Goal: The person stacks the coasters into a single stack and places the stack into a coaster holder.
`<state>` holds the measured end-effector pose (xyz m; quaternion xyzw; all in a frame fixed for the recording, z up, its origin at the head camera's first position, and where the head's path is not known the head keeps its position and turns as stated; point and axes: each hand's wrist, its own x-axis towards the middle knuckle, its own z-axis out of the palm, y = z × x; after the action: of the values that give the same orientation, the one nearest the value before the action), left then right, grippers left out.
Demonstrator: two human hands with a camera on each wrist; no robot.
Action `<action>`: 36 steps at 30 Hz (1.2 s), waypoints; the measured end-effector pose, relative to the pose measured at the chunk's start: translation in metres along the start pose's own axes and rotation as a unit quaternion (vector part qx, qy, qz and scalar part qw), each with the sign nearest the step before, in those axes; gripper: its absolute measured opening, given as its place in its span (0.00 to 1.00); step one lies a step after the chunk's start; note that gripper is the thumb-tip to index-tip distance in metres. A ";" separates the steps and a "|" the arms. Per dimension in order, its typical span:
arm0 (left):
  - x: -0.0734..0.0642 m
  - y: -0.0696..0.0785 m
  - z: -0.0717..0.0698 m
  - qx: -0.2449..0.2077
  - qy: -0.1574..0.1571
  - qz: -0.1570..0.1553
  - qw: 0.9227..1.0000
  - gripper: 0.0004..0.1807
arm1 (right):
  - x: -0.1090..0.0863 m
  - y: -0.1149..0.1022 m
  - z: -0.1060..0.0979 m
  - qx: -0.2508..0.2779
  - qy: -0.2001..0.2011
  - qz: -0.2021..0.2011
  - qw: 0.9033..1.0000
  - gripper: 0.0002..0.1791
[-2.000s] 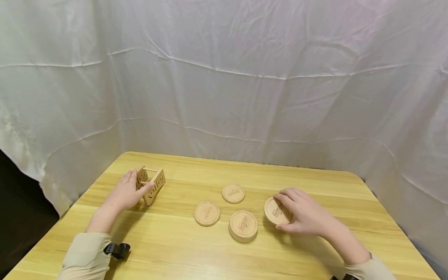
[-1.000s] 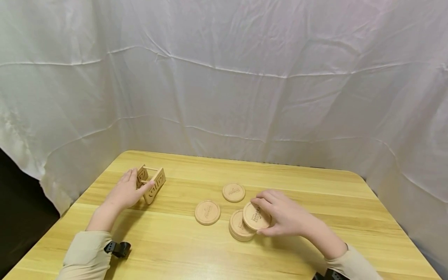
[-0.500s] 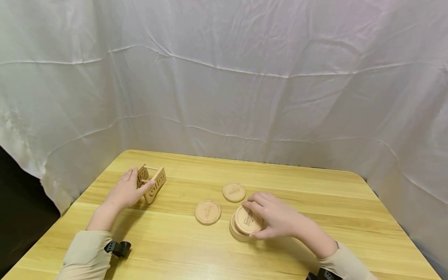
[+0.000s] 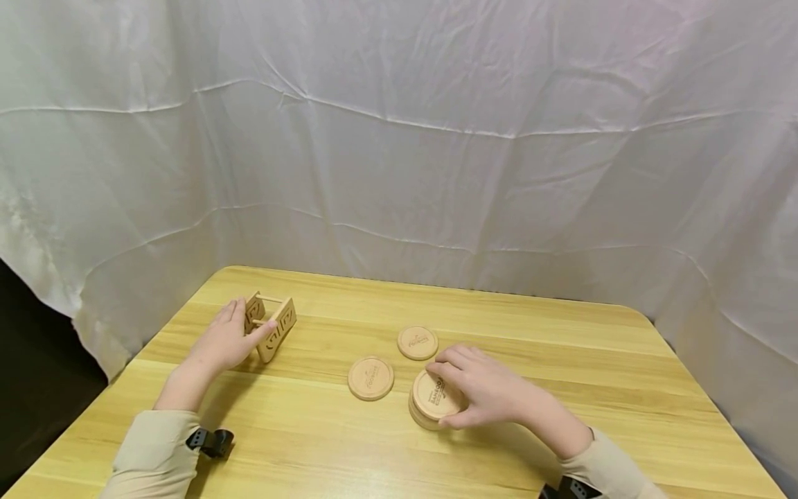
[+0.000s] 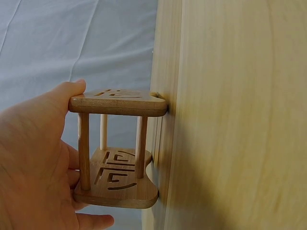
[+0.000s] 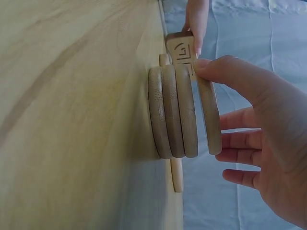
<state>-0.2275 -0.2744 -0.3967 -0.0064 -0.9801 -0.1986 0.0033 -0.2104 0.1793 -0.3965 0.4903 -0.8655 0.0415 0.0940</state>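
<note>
My left hand [image 4: 219, 341] grips the wooden coaster holder [image 4: 283, 326] at the table's left side, thumb on one cut-out side panel and fingers at the other. Only its thin posts stand between the panels in the left wrist view. My right hand [image 4: 489, 388] pinches a round wooden coaster [image 4: 435, 394] by its edge, thumb on one side and fingers opposite. Directly below is a stack of three coasters [image 6: 172, 112]; the right wrist view shows a narrow gap between the stack and the held coaster.
Two single coasters lie flat on the wooden table [image 4: 299, 443]: one coaster [image 4: 370, 378] left of the stack, another coaster [image 4: 418, 343] behind it. A pale curtain [image 4: 399, 180] hangs along the table's back and sides.
My right hand has carried its coaster leftward from the right of the stack to just over it, and lowered it slightly. My left hand and the holder have stayed put.
</note>
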 end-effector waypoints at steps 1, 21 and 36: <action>0.000 0.000 0.000 0.001 0.001 0.000 1.000 0.57 | 0.000 0.000 0.000 -0.001 0.000 0.000 1.000 0.45; 0.001 -0.001 0.000 0.000 0.003 -0.001 1.000 0.58 | 0.003 -0.001 0.002 0.005 -0.015 0.007 1.000 0.45; 0.001 -0.001 0.001 -0.004 0.000 -0.001 1.000 0.58 | 0.002 0.003 0.005 0.019 -0.027 0.014 0.999 0.45</action>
<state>-0.2283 -0.2752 -0.3978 -0.0052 -0.9792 -0.2027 0.0029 -0.2145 0.1788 -0.4007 0.4807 -0.8736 0.0458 0.0611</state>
